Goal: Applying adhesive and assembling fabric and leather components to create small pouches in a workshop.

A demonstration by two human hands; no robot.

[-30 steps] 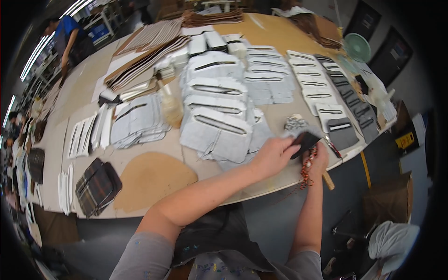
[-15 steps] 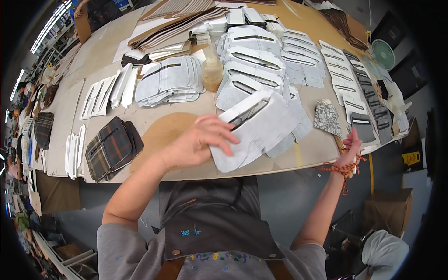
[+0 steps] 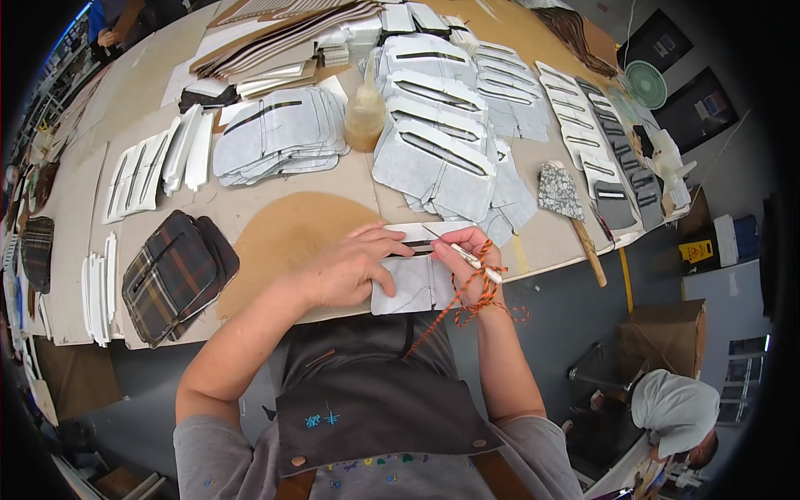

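Big beige worktable (image 3: 546, 242), crowded. Slotted grey-white fabric panels (image 3: 433, 158) in overlapping stacks mid-table, glue bottle (image 3: 365, 117) beside them, dark plaid pieces (image 3: 179, 275) at left, rounded tan board (image 3: 292, 218) near the front. Wooden-handled tool with floral head (image 3: 560, 192) at right. Room: grey floor, green fan (image 3: 646, 83), yellow sign (image 3: 698, 250), brown box (image 3: 662, 337), a person in a light top (image 3: 675, 408) lower right.

Worked grey-white panel (image 3: 408, 287) is at the near table edge, under both hands. Left hand (image 3: 354, 267): palm down, fingers loosely spread, pressing on it. Right hand (image 3: 471, 275): fingers closed on a white-handled pointed tool (image 3: 454, 247), tip by the slot; orange-black cord (image 3: 467, 315) around the wrist.

Versus half a second ago: panel was tilted up, now laid down; right hand has come in from the table's right side. Floral-headed tool remains on the table.
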